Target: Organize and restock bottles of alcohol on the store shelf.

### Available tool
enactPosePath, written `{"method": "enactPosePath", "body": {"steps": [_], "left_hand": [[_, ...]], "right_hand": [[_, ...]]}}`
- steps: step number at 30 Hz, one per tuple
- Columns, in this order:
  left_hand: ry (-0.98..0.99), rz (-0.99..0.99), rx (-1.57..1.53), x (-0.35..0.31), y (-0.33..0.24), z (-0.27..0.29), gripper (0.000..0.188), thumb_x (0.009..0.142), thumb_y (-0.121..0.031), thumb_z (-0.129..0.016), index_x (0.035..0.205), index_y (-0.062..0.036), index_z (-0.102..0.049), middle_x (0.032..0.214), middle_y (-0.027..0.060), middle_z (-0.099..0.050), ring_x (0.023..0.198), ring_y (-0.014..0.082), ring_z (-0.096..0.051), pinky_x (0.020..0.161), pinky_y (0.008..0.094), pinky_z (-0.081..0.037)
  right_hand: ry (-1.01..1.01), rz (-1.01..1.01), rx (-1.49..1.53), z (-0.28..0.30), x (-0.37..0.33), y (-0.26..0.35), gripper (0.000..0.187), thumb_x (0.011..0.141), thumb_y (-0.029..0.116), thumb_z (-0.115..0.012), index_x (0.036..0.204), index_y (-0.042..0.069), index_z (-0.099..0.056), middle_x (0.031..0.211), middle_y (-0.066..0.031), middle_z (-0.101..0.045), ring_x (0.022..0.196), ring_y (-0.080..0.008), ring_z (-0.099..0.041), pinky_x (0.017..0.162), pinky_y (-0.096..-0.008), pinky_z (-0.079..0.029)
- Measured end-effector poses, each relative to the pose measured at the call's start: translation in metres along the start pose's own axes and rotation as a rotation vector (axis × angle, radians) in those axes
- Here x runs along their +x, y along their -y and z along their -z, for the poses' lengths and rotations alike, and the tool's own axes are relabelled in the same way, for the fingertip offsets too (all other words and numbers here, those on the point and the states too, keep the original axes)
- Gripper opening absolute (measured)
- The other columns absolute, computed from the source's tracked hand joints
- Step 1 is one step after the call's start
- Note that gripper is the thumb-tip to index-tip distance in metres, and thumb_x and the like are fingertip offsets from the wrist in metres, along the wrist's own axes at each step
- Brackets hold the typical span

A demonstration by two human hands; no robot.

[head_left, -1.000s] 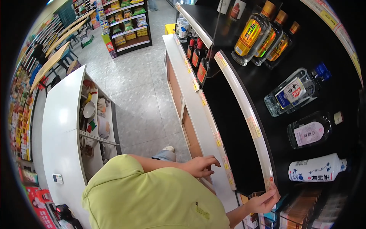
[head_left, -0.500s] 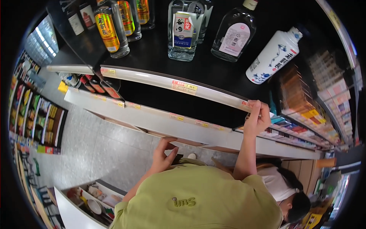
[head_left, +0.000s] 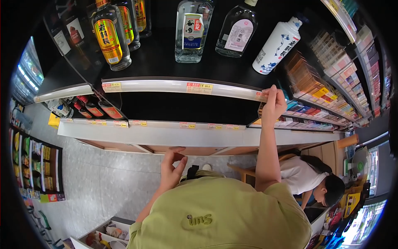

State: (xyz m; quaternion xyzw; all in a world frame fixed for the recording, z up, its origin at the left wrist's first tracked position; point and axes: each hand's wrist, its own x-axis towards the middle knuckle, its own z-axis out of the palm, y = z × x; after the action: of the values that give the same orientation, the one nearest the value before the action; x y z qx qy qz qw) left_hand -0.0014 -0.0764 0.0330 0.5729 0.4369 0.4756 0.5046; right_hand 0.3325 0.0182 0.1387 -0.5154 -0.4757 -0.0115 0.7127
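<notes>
My right hand (head_left: 273, 106) is raised to the right end of the white shelf-edge strip (head_left: 157, 87). Its fingers are pinched at a small reddish price tag (head_left: 261, 94) there; the exact contact is partly hidden. In front of my body, my left hand (head_left: 172, 166) hangs with loosely curled fingers, thumb apart, and nothing visible in it. On the black shelf (head_left: 153, 68) above the strip stand a gold-labelled bottle (head_left: 110, 39), a square clear bottle (head_left: 191, 35), a rounded clear bottle with a pink label (head_left: 238, 35) and a white-and-blue bottle (head_left: 277, 47).
A lower white ledge (head_left: 166, 133) carries several price tags. Small boxed packs (head_left: 331, 56) fill racks at the right. A person in a white top (head_left: 304, 174) bends over at the lower right. A snack rack (head_left: 37, 164) stands left; an open bin (head_left: 107, 232) sits lower left.
The view has turned, so the bottles and the strip sit at a different slant. My right hand stays at the strip's right end. The left hand keeps its loose curl. The person at right leans differently.
</notes>
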Motion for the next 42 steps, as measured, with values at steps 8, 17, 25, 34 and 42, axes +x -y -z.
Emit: {"method": "enactPosePath", "body": {"steps": [8,17,25,34,42], "left_hand": [[-0.02,-0.043,-0.019,0.0,0.011,0.04,0.025,0.09,0.001,-0.066,0.115,-0.0031,-0.061,0.091,0.0036,-0.062,0.081,0.0115,-0.061,0.076,0.0261,-0.049],[-0.138,-0.056,-0.05,-0.008,0.027,0.077,0.023,0.09,0.001,-0.066,0.112,-0.0026,-0.062,0.084,0.0025,-0.06,0.077,0.0087,-0.059,0.072,0.0236,-0.047],[-0.108,-0.046,0.007,-0.004,0.027,0.084,0.024,0.088,0.002,-0.066,0.111,-0.0024,-0.063,0.091,0.0044,-0.063,0.079,0.0112,-0.064,0.074,0.0264,-0.051],[-0.097,-0.083,0.091,-0.001,0.018,0.096,0.024,0.088,0.0,-0.065,0.112,-0.0013,-0.063,0.092,0.0077,-0.064,0.082,0.0149,-0.066,0.077,0.0298,-0.053],[-0.053,-0.135,0.062,0.003,0.026,0.077,0.021,0.088,0.001,-0.064,0.108,-0.0014,-0.064,0.093,0.0092,-0.063,0.083,0.0172,-0.066,0.076,0.0302,-0.053]], "right_hand": [[-0.037,-0.003,-0.023,-0.003,0.004,0.006,0.036,0.101,0.018,-0.058,0.07,0.0,-0.06,0.064,-0.0026,-0.061,0.063,-0.0061,-0.052,0.061,-0.023,-0.04],[-0.038,-0.05,-0.005,-0.01,0.006,0.007,0.04,0.101,0.026,-0.058,0.068,0.003,-0.062,0.063,-0.0012,-0.062,0.059,-0.0046,-0.052,0.058,-0.02,-0.04],[-0.052,-0.059,-0.057,-0.007,0.01,0.003,0.044,0.1,0.027,-0.059,0.064,0.002,-0.057,0.059,-0.002,-0.055,0.057,-0.0058,-0.05,0.055,-0.0221,-0.041],[-0.051,-0.016,-0.071,-0.008,0.005,0.002,0.045,0.101,0.028,-0.059,0.064,0.003,-0.055,0.06,-0.0009,-0.053,0.054,-0.0061,-0.049,0.053,-0.0224,-0.043],[0.006,-0.082,-0.199,0.0,0.01,0.016,0.041,0.102,0.025,-0.056,0.069,0.002,-0.061,0.061,-0.0016,-0.056,0.061,-0.0056,-0.051,0.064,-0.0225,-0.048]]}}
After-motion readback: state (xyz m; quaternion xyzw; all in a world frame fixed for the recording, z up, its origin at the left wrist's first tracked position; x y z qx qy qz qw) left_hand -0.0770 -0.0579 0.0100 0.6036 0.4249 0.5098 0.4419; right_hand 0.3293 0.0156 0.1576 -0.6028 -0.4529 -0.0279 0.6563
